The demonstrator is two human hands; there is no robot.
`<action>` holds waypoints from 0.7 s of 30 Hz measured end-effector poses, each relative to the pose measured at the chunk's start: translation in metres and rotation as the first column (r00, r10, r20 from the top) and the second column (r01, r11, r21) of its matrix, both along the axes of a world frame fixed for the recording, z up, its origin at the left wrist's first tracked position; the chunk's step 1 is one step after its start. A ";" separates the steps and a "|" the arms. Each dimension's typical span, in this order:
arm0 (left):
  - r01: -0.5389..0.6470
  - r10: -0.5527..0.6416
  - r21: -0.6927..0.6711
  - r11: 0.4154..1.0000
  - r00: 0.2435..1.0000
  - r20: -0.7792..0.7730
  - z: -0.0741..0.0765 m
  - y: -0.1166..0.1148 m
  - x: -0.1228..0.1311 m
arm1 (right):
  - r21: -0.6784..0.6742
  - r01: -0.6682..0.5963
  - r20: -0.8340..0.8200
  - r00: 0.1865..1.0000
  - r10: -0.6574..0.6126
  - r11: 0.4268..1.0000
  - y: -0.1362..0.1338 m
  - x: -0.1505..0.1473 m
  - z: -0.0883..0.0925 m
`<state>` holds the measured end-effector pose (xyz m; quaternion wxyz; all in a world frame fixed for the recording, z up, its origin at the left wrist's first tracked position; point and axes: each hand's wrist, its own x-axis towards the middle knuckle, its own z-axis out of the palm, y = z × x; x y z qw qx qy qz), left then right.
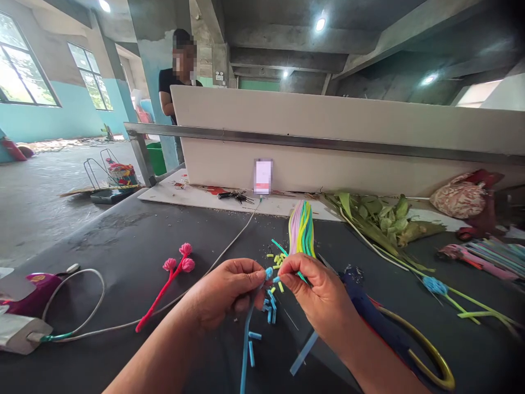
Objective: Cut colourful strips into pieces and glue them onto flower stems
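Fingers (253, 280) pinch blue strip (246, 342) far from left table edge (88, 230).

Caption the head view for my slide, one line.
Left hand pinching a blue bundle, right hand a short blue piece, over a dark table with cut pieces and a pink flower stem.

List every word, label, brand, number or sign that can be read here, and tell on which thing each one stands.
No text can be read.
Phone screen: blurred, unreadable.
Small white sign in the background: too small to read.
Purple package at the left edge: markings too blurred to read.
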<state>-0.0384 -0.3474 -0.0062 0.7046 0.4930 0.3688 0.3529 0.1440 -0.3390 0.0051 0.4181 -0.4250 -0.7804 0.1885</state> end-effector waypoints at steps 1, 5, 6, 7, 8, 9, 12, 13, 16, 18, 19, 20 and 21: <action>0.003 -0.003 0.006 1.000 1.000 -0.003 0.000 0.000 0.000 | 0.024 -0.007 0.021 1.000 0.007 1.000 0.000 0.000 0.000; 0.007 -0.006 0.023 1.000 0.999 -0.033 0.000 0.000 0.002 | 0.096 -0.043 0.067 0.997 0.036 0.994 0.001 0.002 -0.001; 0.006 -0.005 0.029 1.000 0.999 -0.042 0.000 0.000 0.002 | 0.111 -0.056 0.070 0.996 0.049 0.992 0.001 0.002 -0.002; 0.007 -0.005 0.033 0.999 0.999 -0.048 0.000 -0.001 0.002 | 0.124 -0.069 0.069 0.996 0.061 0.990 0.001 0.002 -0.002; 0.009 -0.007 0.038 0.999 0.999 -0.051 0.000 -0.001 0.002 | 0.134 -0.080 0.070 0.995 0.071 0.988 0.001 0.002 -0.002; 0.010 -0.008 0.043 0.999 0.998 -0.055 0.000 -0.001 0.003 | 0.138 -0.086 0.072 0.994 0.077 0.987 0.002 0.002 -0.003; 0.011 -0.008 0.044 0.999 0.997 -0.077 0.001 -0.002 0.003 | 0.136 -0.076 0.080 0.995 0.066 0.988 0.002 0.001 -0.004; 0.009 -0.006 0.043 0.999 0.997 -0.082 0.001 -0.002 0.003 | 0.135 -0.071 0.081 0.995 0.060 0.988 0.002 0.001 -0.004; 0.007 -0.003 0.045 0.999 0.996 -0.085 0.001 -0.002 0.003 | 0.136 -0.072 0.091 0.994 0.060 0.988 0.002 0.001 -0.004; 0.011 -0.006 0.054 0.998 0.996 -0.086 0.001 -0.001 0.003 | 0.141 -0.080 0.100 0.993 0.066 0.987 0.003 0.000 -0.003; 0.012 -0.007 0.058 0.998 0.996 -0.090 0.001 -0.001 0.003 | 0.142 -0.083 0.104 0.992 0.068 0.986 0.003 0.000 -0.002; 0.012 -0.006 0.062 0.998 0.996 -0.093 0.001 -0.001 0.003 | 0.145 -0.086 0.107 0.992 0.070 0.986 0.003 0.000 -0.002; 0.010 -0.004 0.065 0.998 0.995 -0.096 0.001 -0.001 0.004 | 0.150 -0.088 0.108 0.992 0.072 0.985 0.003 -0.001 -0.002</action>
